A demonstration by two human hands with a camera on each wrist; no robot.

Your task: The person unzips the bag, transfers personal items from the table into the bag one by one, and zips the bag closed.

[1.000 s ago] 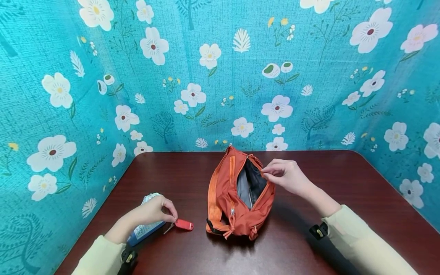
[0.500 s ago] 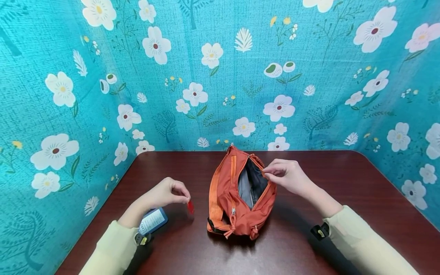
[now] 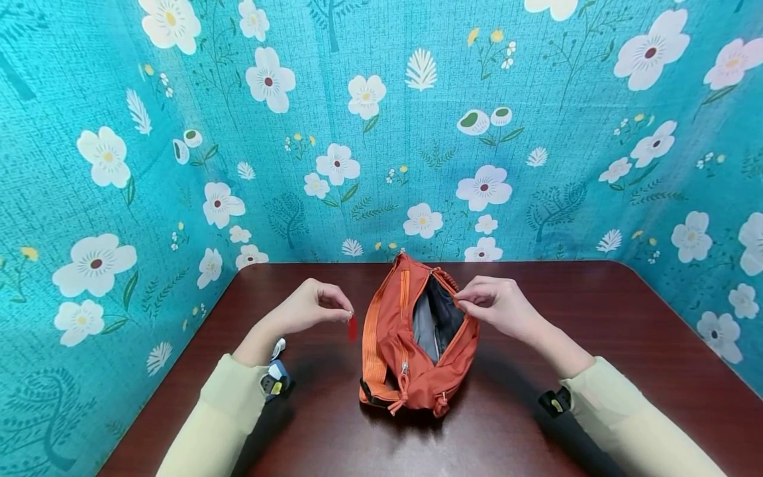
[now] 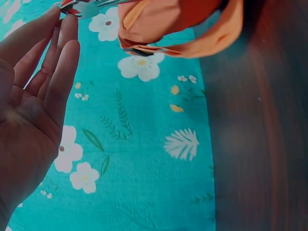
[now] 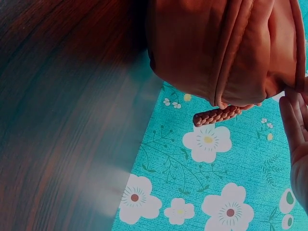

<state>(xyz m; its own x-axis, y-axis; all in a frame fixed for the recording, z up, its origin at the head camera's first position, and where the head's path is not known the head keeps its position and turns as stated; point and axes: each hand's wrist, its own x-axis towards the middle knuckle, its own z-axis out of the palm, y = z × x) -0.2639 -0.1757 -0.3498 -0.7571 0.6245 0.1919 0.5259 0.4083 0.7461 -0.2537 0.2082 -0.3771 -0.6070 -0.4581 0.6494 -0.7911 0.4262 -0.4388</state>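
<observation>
My left hand [image 3: 306,306] pinches a key with a red tag [image 3: 352,327] between thumb and fingertips, with the tag hanging down above the table. The metal key [image 4: 87,9] shows at the top of the left wrist view. A rust-orange bag [image 3: 386,334] stands just right of that hand, its zipped mouth spread wide and a grey and black lining [image 3: 424,328] visible inside. My right hand [image 3: 499,306] pinches the right edge of the bag's mouth. In the right wrist view the bag's side [image 5: 187,43] and a braided loop [image 5: 216,116] show near my right fingers.
A blue and white packet [image 3: 277,366] lies on the dark red-brown table [image 3: 334,437], mostly hidden behind my left wrist. Flowered turquoise cloth [image 3: 381,152] rises behind the table and along both sides. An orange strap [image 3: 371,341] runs down the bag's left side.
My left hand has lifted the key with the red tag off the table beside the packet and carried it up and rightward, close to the bag. The right hand keeps its hold on the bag.
</observation>
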